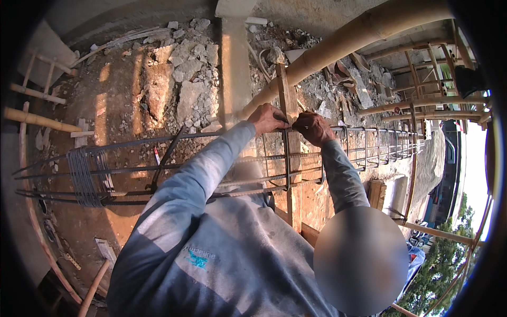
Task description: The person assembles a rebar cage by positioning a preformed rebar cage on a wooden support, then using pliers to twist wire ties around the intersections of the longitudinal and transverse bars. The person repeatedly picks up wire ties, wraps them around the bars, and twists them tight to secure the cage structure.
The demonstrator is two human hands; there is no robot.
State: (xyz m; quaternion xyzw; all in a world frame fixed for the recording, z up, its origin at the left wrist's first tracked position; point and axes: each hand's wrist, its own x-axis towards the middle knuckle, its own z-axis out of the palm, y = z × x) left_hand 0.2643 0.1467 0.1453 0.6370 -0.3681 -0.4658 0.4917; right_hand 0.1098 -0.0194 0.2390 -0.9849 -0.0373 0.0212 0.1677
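A long cage of steel rebar [237, 185] stretches across in front of me from left to right. My left hand [270, 119] is closed in a pinch at the top bar, near the corner of a square stirrup [287, 161]. Just right of it my right hand [315, 128] is closed with its fingers curled toward the same joint. Whatever lies between the fingers of either hand is too small to make out. An upright wooden plank [288, 95] stands behind the fingertips. At the left end of the cage, a bunch of stirrups [83, 177] sits packed together around the bars.
A thick bamboo pole [338, 45] slants across the upper right. Broken concrete rubble [195, 74] covers the ground beyond the cage, beside a concrete strip [235, 68]. More bamboo scaffolding [422, 113] stands at the right. A blurred round patch hides part of the lower right.
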